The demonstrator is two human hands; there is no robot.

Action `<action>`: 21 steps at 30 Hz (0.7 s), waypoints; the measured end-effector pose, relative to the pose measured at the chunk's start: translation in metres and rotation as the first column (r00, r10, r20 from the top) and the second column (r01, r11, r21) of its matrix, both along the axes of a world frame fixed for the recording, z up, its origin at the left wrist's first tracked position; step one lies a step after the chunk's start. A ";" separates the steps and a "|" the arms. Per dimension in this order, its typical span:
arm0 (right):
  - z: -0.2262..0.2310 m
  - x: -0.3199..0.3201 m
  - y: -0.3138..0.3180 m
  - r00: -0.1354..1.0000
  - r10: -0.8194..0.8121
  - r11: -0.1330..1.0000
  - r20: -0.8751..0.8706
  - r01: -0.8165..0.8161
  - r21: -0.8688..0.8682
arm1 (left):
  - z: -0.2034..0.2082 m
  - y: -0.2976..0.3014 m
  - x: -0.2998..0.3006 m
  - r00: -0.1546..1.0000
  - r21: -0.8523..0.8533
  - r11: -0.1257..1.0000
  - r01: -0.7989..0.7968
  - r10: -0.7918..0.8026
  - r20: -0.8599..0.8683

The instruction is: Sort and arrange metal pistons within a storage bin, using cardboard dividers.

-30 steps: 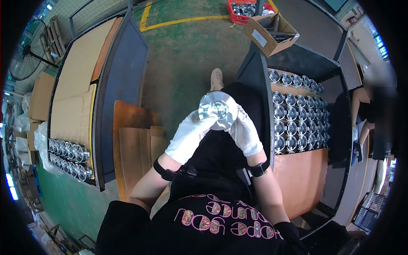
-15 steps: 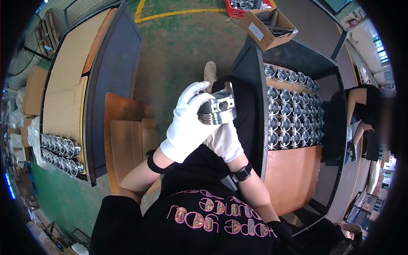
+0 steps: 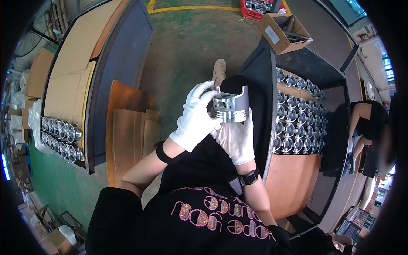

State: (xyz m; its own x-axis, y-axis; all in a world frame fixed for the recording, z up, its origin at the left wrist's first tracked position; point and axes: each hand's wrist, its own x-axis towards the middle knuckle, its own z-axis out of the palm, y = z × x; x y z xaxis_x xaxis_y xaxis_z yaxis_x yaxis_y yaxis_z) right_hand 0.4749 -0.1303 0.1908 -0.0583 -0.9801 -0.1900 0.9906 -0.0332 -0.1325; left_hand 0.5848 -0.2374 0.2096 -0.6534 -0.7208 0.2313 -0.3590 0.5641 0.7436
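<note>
Both my hands wear white gloves and hold one shiny metal piston (image 3: pixel 230 108) in front of my chest. My left hand (image 3: pixel 194 117) grips it from the left, fingers curled over its top edge. My right hand (image 3: pixel 236 137) cups it from below. The piston lies on its side, ringed crown downward and open skirt upward. It hangs above my lap, left of the dark bin wall.
A dark bin (image 3: pixel 265 80) on my right holds rows of several pistons (image 3: pixel 297 117) over a brown cardboard sheet (image 3: pixel 291 185). On the left, another tray of pistons (image 3: pixel 61 136) and cardboard sheets (image 3: pixel 129 136). A cardboard box (image 3: pixel 282 27) and red crate (image 3: pixel 255 8) stand beyond. A person (image 3: pixel 365 127) sits at the far right.
The piston has turned in my hands from facing its crown toward me to lying sideways. My left hand has shifted over its left side, my right hand beneath it.
</note>
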 end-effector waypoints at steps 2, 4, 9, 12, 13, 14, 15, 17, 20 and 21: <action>0.003 0.001 -0.003 0.998 -0.036 0.999 0.048 0.035 0.024 | -0.010 -0.002 -0.001 1.000 0.019 1.000 -0.005 0.005 0.004; 0.002 0.001 -0.005 0.992 -0.063 0.997 -0.111 0.068 0.038 | -0.017 -0.003 -0.001 1.000 0.031 0.999 -0.014 0.015 -0.018; -0.008 -0.004 -0.004 0.952 -0.118 0.990 -0.283 0.134 0.035 | -0.009 0.003 -0.003 0.989 0.053 0.999 0.008 0.000 -0.145; -0.017 -0.004 -0.003 0.889 -0.179 0.968 -0.421 0.236 0.087 | 0.002 0.005 -0.003 0.979 -0.030 0.999 0.039 -0.044 -0.200; -0.015 -0.002 -0.003 0.850 -0.200 0.957 -0.487 0.275 0.087 | 0.000 0.006 -0.003 0.981 -0.061 0.998 0.016 -0.027 -0.194; -0.014 0.000 -0.003 0.805 -0.219 0.946 -0.551 0.315 0.083 | -0.003 0.007 -0.004 0.982 -0.092 0.996 -0.007 -0.010 -0.187; -0.016 0.003 -0.004 0.806 -0.219 0.946 -0.550 0.313 0.083 | -0.007 0.006 -0.005 0.982 -0.092 0.996 -0.008 -0.009 -0.187; -0.018 0.005 -0.003 0.763 -0.234 0.936 -0.602 0.345 0.075 | -0.012 0.005 -0.009 0.980 0.029 1.000 -0.003 0.009 -0.198; -0.008 -0.002 -0.005 0.900 -0.122 0.985 -0.418 0.163 0.065 | -0.013 0.006 -0.006 0.976 0.021 1.000 0.008 -0.004 -0.218; -0.010 -0.004 -0.007 0.960 -0.066 0.995 -0.273 0.083 0.049 | -0.011 0.004 -0.005 0.963 0.003 1.000 0.016 -0.015 -0.268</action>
State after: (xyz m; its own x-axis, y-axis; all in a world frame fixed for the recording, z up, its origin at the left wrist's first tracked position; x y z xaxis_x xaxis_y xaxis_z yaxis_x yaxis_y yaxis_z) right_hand 0.4713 -0.1369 0.1806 -0.1878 -0.9585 -0.2147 0.9125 -0.0894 -0.3992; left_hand 0.5798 -0.2332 0.1982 -0.5790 -0.7128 0.3957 -0.1376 0.5639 0.8143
